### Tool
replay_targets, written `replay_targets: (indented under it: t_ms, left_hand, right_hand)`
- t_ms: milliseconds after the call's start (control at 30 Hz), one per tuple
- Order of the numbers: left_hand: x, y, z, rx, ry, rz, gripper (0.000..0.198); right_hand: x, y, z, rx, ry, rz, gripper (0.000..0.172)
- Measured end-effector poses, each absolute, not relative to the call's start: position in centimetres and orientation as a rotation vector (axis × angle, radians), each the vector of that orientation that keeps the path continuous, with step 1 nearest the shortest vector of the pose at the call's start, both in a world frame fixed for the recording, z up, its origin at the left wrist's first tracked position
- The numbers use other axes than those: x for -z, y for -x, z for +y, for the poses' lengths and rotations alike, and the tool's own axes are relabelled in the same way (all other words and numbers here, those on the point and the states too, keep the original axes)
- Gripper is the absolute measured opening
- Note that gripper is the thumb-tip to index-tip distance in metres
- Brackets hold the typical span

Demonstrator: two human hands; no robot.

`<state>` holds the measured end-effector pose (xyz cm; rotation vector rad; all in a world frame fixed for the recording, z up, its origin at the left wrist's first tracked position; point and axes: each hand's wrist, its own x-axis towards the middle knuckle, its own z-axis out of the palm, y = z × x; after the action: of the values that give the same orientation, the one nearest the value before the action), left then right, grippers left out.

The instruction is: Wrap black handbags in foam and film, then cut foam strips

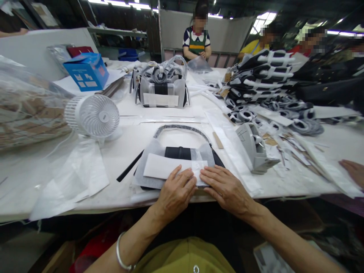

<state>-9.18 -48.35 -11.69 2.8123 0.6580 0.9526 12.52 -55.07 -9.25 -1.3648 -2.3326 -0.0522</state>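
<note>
- Left hand [178, 191] and right hand [227, 187] lay palm-down, fingers loosely extended, grasping nothing, over the white strip [160, 167].
- The wrapped bag [178, 152] lay beneath, near the tabletop's [129, 140] front edge.
- Even, gentle pressure seemed best for avoiding creases.

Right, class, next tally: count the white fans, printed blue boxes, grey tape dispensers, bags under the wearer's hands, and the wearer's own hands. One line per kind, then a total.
White fan: 1
Printed blue box: 1
Grey tape dispenser: 1
Bag under the hands: 1
Wearer's hands: 2 (left hand, right hand)
Total: 6
</note>
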Motion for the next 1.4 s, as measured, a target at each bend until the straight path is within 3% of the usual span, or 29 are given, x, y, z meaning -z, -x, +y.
replay_targets:
  t_ms: [267,600,1400]
  left_hand:
    - [12.0,9.9,-48.2,-1.061,-2.895,0.430,0.030]
    - [12.6,9.9,-48.2,-1.137,-2.955,0.494,0.035]
    - [12.6,9.9,-48.2,-0.892,-3.050,0.463,0.032]
  right_hand:
    - [9.1,-12.4,-54.8,0.005,1.426,-2.310,0.036]
    - [9.1,-12.0,-54.9,0.024,1.516,-2.304,0.040]
    - [9.1,-12.1,-54.8,0.004,1.518,-2.297,0.042]
